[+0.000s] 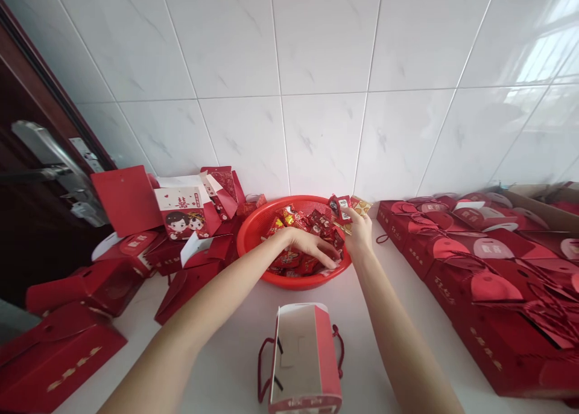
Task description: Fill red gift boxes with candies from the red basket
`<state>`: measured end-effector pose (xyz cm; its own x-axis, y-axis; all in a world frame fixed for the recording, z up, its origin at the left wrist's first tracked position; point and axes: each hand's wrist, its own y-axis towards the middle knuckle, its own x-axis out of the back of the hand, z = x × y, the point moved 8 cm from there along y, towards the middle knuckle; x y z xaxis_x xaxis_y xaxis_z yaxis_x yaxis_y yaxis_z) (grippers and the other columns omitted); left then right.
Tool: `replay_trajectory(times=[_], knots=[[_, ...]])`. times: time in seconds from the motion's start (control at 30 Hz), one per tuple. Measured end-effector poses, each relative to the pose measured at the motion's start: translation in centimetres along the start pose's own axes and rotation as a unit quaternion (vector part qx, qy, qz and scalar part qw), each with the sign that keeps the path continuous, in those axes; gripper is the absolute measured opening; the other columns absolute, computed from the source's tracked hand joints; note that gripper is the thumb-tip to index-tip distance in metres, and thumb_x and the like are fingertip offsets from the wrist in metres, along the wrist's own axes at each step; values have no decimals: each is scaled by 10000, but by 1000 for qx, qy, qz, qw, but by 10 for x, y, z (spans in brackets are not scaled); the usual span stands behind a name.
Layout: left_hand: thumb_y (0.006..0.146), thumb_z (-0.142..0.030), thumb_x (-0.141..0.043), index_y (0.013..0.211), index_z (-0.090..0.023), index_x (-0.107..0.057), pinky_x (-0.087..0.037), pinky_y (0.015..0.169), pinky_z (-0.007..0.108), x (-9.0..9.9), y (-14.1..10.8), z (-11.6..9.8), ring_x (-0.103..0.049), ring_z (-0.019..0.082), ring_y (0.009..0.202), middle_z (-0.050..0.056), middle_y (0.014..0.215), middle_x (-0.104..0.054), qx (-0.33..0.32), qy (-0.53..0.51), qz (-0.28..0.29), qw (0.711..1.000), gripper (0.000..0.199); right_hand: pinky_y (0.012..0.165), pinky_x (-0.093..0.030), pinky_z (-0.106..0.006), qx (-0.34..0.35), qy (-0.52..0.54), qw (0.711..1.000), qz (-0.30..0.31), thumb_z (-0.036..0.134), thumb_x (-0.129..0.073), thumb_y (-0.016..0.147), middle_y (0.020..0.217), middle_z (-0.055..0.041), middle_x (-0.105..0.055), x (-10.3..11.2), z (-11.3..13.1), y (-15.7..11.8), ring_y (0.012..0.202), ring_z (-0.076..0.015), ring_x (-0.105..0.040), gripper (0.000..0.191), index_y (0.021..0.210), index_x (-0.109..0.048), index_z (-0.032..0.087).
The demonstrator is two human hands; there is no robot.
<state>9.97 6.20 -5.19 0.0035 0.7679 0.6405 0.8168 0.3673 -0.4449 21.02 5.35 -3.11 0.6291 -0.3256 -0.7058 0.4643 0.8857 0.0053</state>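
Observation:
My left hand (314, 248) reaches down into a red plastic basket (248, 254), its fingers apart over the wrapped candies (294, 260) inside. Gripped in my right hand (359, 230), above the basket's right rim, are several candy packets (342, 206), red and gold ones among them. On the white surface in front of me stands an open gift box (298, 347) with dark red cord handles at its sides; its pale interior faces up.
Closed red gift boxes (474, 317) stand in rows on the right, with a cardboard carton (538, 206) behind them. More red boxes (85, 353) crowd the left, some with raised flaps, such as the printed one (183, 215). A tiled wall (325, 136) rises behind; a door handle (63, 166) is at left.

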Motion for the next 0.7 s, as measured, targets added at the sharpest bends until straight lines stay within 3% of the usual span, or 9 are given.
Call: replay_trajectory(times=[0.07,0.23,0.33,0.5,0.6,0.7], knots=[[656,-413,-795,1088,-278,-713,-452,982,289,-4,-2,2,-599,244,1203,-21,1223,-703,17,-2,24,1000,460,469,-552,-229,-2,-3,1000,3,151,-747,546,635,46,-668,-1,0,-2,526,-133,-641,227,718,-605,192],[540,-238,-777,810,-240,-677,-484,710,261,2,-8,15,-669,206,802,-43,755,-712,110,-13,-6,994,288,457,-540,-217,-9,-5,1000,-4,141,-742,537,610,58,-648,-2,1,-2,502,-118,-613,239,716,-594,198],[518,-176,-741,763,-226,-665,-435,609,253,11,-10,19,-616,187,666,-49,640,-649,146,32,-45,988,261,466,-545,-226,-11,-6,1000,-4,138,-743,539,618,56,-653,-2,0,-1,509,-125,-622,252,733,-594,199],[549,-127,-695,820,-216,-696,-406,587,229,42,-24,35,-614,173,706,-37,727,-660,152,85,-155,973,285,490,-558,-239,-9,-4,1000,-5,135,-742,525,611,44,-660,0,-2,0,526,-134,-632,243,726,-614,181],[619,-119,-688,926,-221,-715,-460,664,229,72,-44,46,-656,192,833,-4,892,-715,188,130,-299,927,324,480,-552,-234,-9,-4,1000,-7,128,-740,514,627,37,-673,0,-2,1,536,-137,-638,251,734,-628,175],[692,-94,-657,1073,-193,-707,-486,860,296,89,-62,48,-621,263,1079,80,1145,-697,228,169,-403,870,397,468,-545,-230,-10,-7,1000,-8,124,-737,518,635,32,-680,-1,-1,2,529,-135,-636,240,727,-631,174]])
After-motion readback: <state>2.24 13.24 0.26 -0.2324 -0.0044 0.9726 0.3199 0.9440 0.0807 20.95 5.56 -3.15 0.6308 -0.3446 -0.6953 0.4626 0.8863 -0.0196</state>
